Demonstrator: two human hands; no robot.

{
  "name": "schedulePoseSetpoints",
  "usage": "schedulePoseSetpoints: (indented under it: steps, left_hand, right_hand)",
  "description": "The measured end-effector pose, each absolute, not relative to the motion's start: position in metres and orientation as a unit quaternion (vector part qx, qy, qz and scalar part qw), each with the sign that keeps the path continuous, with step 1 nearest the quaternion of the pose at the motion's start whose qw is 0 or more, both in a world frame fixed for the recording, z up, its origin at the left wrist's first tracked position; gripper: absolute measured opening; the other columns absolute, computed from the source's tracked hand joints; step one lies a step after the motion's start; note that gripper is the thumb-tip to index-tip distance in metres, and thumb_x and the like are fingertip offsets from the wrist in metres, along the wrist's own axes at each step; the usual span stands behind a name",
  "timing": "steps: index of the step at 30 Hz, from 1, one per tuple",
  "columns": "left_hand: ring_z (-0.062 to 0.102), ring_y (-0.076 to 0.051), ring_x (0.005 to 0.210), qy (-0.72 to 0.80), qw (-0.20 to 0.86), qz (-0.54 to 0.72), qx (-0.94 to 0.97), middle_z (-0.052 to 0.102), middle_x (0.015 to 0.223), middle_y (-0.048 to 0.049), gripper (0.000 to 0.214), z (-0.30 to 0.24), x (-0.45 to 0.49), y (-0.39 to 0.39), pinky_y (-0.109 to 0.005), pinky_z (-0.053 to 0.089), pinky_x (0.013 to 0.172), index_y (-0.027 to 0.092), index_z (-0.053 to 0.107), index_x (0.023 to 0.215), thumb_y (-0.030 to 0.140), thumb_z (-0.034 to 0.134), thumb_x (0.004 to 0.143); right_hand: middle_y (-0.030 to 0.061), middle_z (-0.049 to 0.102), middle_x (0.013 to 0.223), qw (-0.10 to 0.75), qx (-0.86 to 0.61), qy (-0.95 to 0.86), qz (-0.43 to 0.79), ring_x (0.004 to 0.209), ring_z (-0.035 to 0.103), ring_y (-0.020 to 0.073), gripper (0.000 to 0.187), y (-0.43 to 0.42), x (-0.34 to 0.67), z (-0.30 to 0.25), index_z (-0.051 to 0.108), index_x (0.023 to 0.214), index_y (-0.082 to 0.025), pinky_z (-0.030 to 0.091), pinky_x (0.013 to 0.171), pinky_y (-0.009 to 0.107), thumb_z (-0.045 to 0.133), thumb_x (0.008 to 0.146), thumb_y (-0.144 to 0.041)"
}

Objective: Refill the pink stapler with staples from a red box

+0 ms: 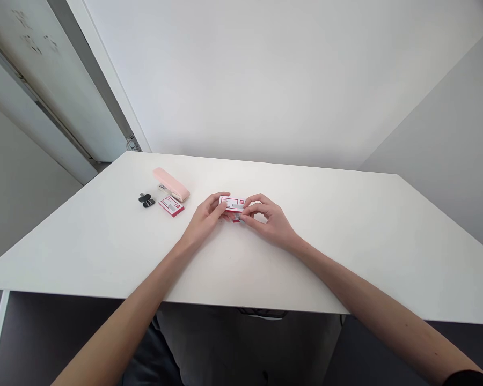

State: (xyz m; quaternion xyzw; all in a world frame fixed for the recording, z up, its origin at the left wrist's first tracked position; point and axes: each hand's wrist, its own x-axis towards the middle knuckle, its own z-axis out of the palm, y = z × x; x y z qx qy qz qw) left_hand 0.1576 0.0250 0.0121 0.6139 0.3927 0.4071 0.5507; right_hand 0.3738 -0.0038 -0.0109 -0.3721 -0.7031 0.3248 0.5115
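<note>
A small red-and-white cardboard box (232, 203), which looks like a staple box, is held just above the white table. My left hand (206, 214) grips its left end, with the thumb on the printed face. At the right end, my right hand (269, 219) has its fingers curled and its fingertips on the box. Below the box, a red and greyish piece (236, 218) shows between the hands; too little of it is visible to tell what it is.
To the left on the white table (326, 236) lie a pink stapler (171, 184), a second red-and-white box (171, 206) touching or close to it, and a small black item (147, 200), perhaps a staple remover. A wall (257, 80) rises behind the table.
</note>
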Motion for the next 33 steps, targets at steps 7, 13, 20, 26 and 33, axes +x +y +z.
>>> schedulePoseSetpoints:
  steps: [7,13,20,26,33]
  left_hand:
    - [0.074,-0.024,0.097,0.415,0.518,0.376,0.647,0.079,0.108,-0.0076,0.051,0.025,0.160,0.017,-0.039,0.056,0.097,0.019,0.058,0.140,0.051,0.060,0.099]
    - [0.073,-0.023,0.097,0.427,0.505,0.361,0.657,0.078,0.101,-0.0051,0.058,0.028,0.160,0.015,-0.038,0.055,0.097,0.018,0.053,0.149,0.049,0.058,0.100]
    - [0.071,-0.021,0.090,0.473,0.460,0.424,0.620,0.074,0.095,-0.0030,0.052,0.012,0.158,0.026,-0.038,0.054,0.093,0.022,0.051,0.144,0.049,0.057,0.101]
    - [0.065,-0.020,0.081,0.572,0.259,0.475,0.617,0.068,0.104,-0.0064,0.031,0.007,0.150,0.035,-0.038,0.053,0.084,0.021,0.055,0.130,0.037,0.051,0.103]
    - [0.062,-0.029,0.115,0.580,0.136,0.415,0.687,0.062,0.120,-0.0134,0.035,0.000,0.145,0.038,-0.047,0.049,0.105,0.020,0.067,0.128,0.033,0.043,0.105]
  right_hand:
    - [0.0054,0.060,0.114,0.497,-0.363,-0.680,0.398,0.087,0.066,0.0174,0.019,-0.007,0.373,-0.007,0.079,0.092,-0.026,0.058,0.088,0.042,0.076,0.096,-0.045]
    - [0.0044,0.061,0.109,0.495,-0.326,-0.667,0.452,0.104,0.064,0.0214,0.013,-0.006,0.374,-0.007,0.081,0.092,-0.029,0.056,0.096,0.042,0.079,0.094,-0.042]
    - [0.0050,0.066,0.111,0.492,-0.339,-0.624,0.503,0.106,0.065,0.0220,0.017,-0.005,0.375,-0.004,0.083,0.092,-0.028,0.055,0.099,0.042,0.083,0.089,-0.046]
    - [0.0055,0.068,0.115,0.484,-0.403,-0.596,0.497,0.097,0.067,0.0202,0.024,-0.004,0.375,-0.004,0.082,0.089,-0.027,0.055,0.089,0.039,0.084,0.086,-0.050]
    - [0.0053,0.069,0.116,0.488,-0.419,-0.591,0.487,0.088,0.064,0.0170,0.025,-0.001,0.375,-0.005,0.082,0.089,-0.026,0.054,0.082,0.036,0.083,0.085,-0.051]
